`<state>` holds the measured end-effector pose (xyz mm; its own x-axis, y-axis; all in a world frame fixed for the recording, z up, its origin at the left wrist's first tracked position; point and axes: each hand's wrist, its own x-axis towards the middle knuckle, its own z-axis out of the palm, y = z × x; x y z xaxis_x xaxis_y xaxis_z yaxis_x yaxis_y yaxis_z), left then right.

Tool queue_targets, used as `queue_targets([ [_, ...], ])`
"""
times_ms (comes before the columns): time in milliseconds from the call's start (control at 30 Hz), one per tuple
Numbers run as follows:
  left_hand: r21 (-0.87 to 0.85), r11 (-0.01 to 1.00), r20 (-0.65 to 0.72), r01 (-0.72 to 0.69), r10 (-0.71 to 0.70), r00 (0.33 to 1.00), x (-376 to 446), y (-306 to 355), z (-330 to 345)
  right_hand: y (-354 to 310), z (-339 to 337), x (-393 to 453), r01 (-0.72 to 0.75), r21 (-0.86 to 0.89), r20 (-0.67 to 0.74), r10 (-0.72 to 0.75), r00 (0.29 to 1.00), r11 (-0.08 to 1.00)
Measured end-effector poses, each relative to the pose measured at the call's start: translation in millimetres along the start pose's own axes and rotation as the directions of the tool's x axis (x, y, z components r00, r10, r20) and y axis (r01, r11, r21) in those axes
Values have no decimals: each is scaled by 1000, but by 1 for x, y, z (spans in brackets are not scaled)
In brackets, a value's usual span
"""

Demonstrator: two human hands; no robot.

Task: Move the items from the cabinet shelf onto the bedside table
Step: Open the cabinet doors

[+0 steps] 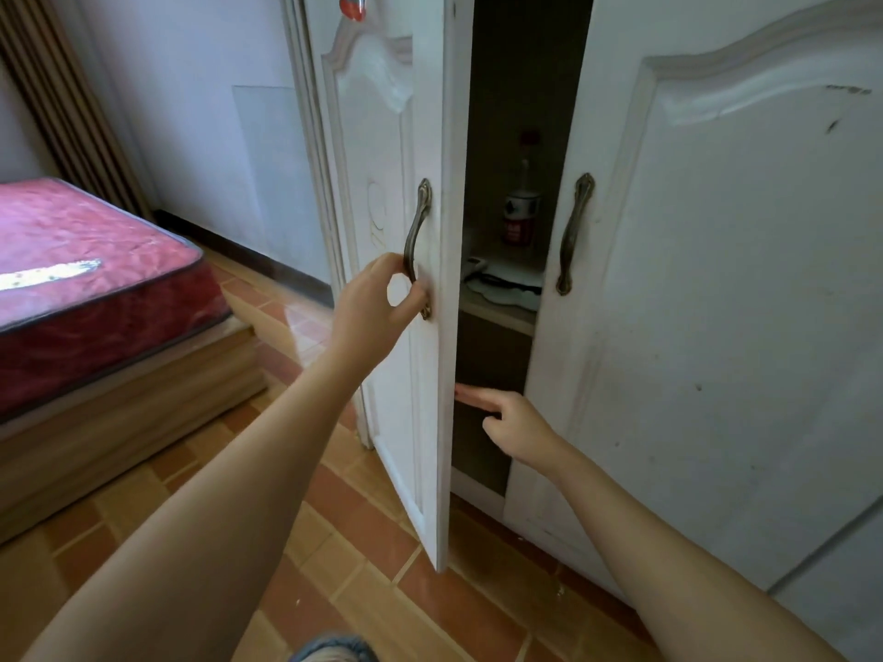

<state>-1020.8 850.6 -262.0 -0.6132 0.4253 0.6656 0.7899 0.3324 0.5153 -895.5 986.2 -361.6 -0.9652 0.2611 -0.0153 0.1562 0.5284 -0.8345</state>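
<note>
A white cabinet has its left door (pixel 420 136) swung partly open. My left hand (pixel 377 298) grips that door's bronze handle (pixel 416 241). My right hand (pixel 506 425) is lower, fingers stretched toward the door's inner edge, holding nothing. Through the gap I see a shelf (pixel 497 310) with a white and red cup (pixel 521 217), a bottle with a red cap (pixel 527 150) behind it, and a white flat item with a dark cord (pixel 501 279). The right door (pixel 716 279) stays closed and hides the rest of the shelf. The bedside table is out of view.
A bed with a red mattress (pixel 95 265) on a wooden base (pixel 124 398) stands at the left. The floor (pixel 372 542) is orange and tan tile. A pale wall (pixel 215 112) runs behind the bed, with brown curtain folds (pixel 52 88) at far left.
</note>
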Motion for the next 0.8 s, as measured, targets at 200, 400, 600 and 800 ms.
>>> queue_targets([
  [200,56,998,-24,41,-40,999,-13,-10,-28,-13,21,0,-7,5,93,7,996,1000],
  [400,90,992,-56,94,-89,994,-21,-20,-56,-31,40,6,7,30,193,-13,981,1000],
  [600,133,985,-107,110,-96,990,-30,-41,-84,-45,66,15,11,96,283,-37,958,995],
  [800,163,982,-143,98,-75,987,-36,-61,-100,-50,92,27,53,112,347,-89,934,992],
])
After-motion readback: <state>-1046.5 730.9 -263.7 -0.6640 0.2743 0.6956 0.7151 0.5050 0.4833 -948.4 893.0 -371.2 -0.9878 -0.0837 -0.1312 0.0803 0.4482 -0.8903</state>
